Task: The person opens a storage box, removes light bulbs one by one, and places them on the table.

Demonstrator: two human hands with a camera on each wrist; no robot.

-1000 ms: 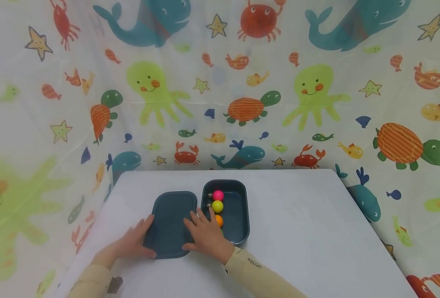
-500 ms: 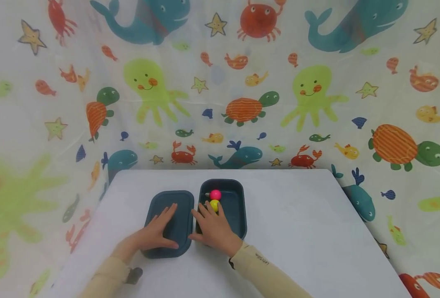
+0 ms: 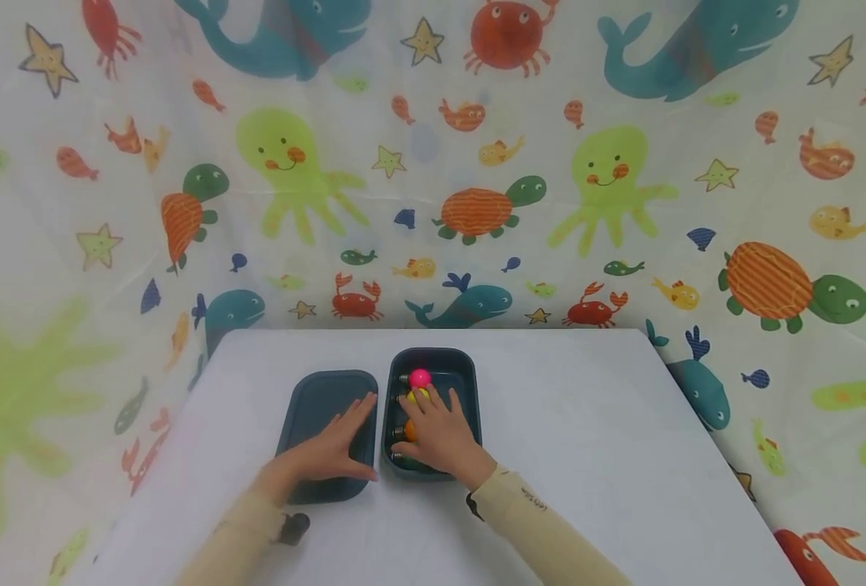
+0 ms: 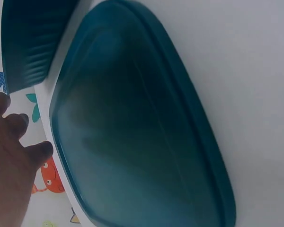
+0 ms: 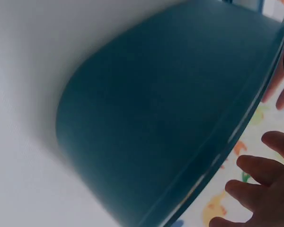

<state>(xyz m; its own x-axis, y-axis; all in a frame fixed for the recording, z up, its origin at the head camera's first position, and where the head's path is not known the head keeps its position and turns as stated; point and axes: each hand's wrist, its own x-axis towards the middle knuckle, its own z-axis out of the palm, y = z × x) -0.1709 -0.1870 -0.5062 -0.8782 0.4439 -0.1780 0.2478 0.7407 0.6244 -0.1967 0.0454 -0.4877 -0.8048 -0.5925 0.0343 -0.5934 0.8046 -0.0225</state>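
Observation:
A dark blue-green box (image 3: 461, 407) stands on the white table with a row of small bulb-shaped pieces along its left side, each with a ridged end. The pink one (image 3: 420, 378) is plain to see; the yellow one (image 3: 418, 395) and the orange one (image 3: 409, 430) are partly covered, and a green one is mostly hidden. Over the box my right hand (image 3: 443, 438) spreads its fingers, holding nothing. To the left lies a flat matching lid (image 3: 316, 407). Above its right part hovers my left hand (image 3: 330, 452), fingers extended and thumb apart, near the box's left wall.
The white table (image 3: 587, 439) extends to the right of the box and in front of it. Behind and at both sides hangs a cloth (image 3: 374, 73) printed with sea animals. Lid and box lie close together with a narrow gap.
My left hand has moved from the lid's left edge rightward across it toward the box. My right hand has shifted from the gap between lid and box to over the box.

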